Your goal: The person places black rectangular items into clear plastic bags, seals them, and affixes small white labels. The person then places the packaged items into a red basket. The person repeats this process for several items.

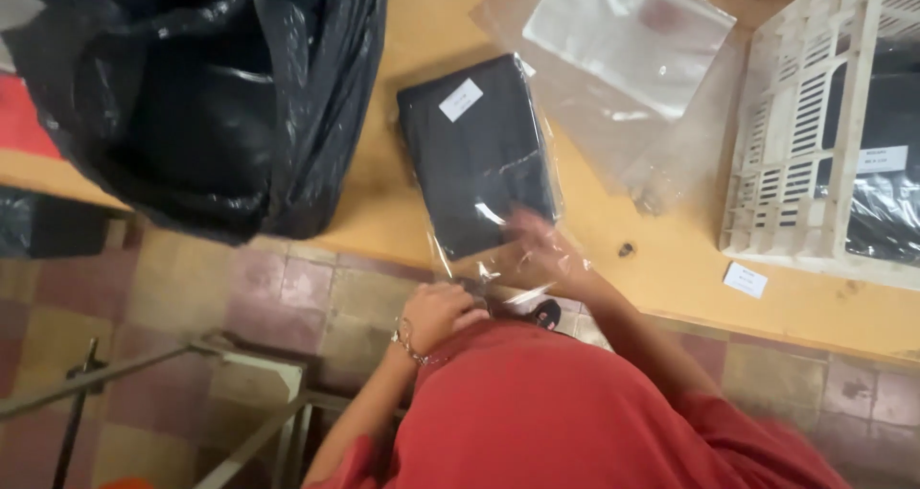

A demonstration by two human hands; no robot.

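A folded black garment in a clear plastic bag (pixel 476 153), with a small white label on top, lies on the wooden table (pixel 671 259) near its front edge. My right hand (pixel 541 244), blurred, rests on the bag's open end at the table edge. My left hand (pixel 441 314), with a bracelet on its wrist, is curled just below the edge, fingers at the loose plastic flap. I wear a red garment.
A big black plastic sack (pixel 201 96) sits at the left of the table. Several empty clear bags (pixel 623 38) lie at the back. A white plastic crate (pixel 815 125) with bagged black garments stands at the right. A small white label (pixel 745 280) lies loose. Metal bars (pixel 144 374) stand on the tiled floor.
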